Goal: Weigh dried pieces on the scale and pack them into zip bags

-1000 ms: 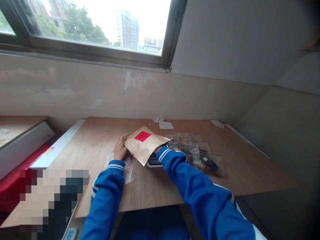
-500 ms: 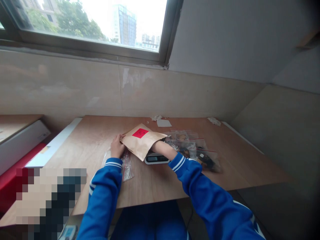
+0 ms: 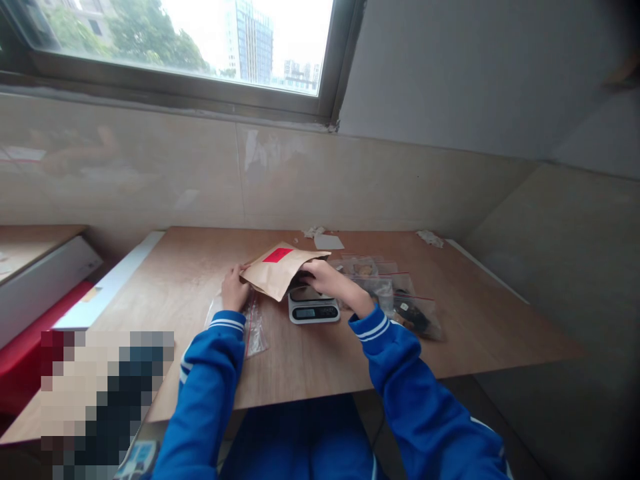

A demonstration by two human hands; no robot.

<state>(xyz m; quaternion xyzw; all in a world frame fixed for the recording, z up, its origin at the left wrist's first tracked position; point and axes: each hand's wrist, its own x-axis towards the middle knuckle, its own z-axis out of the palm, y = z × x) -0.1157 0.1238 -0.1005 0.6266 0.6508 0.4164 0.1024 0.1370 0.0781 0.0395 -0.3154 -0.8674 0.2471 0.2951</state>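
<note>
A brown paper bag (image 3: 273, 270) with a red label lies tilted above a small white digital scale (image 3: 314, 313), its mouth facing right. My left hand (image 3: 235, 288) grips the bag's closed left end, fingers partly hidden behind it. At the mouth of the bag is my right hand (image 3: 320, 277), its fingers curled over something dark at the opening that I cannot make out. Beneath this hand the scale's dark weighing plate shows in part. Clear zip bags (image 3: 255, 327) lie flat on the table beside my left wrist.
Filled clear zip bags (image 3: 417, 317), some with dark or brown contents, lie right of the scale. A white card (image 3: 329, 242) and crumpled tissue (image 3: 314, 232) sit at the table's back edge, with more tissue (image 3: 431, 239) farther right. A blurred-out patch covers the lower left.
My right hand has drawn back out of the bag, from deep inside to its mouth. The bag has tipped flatter and risen slightly, uncovering more of the scale. My left hand keeps its hold.
</note>
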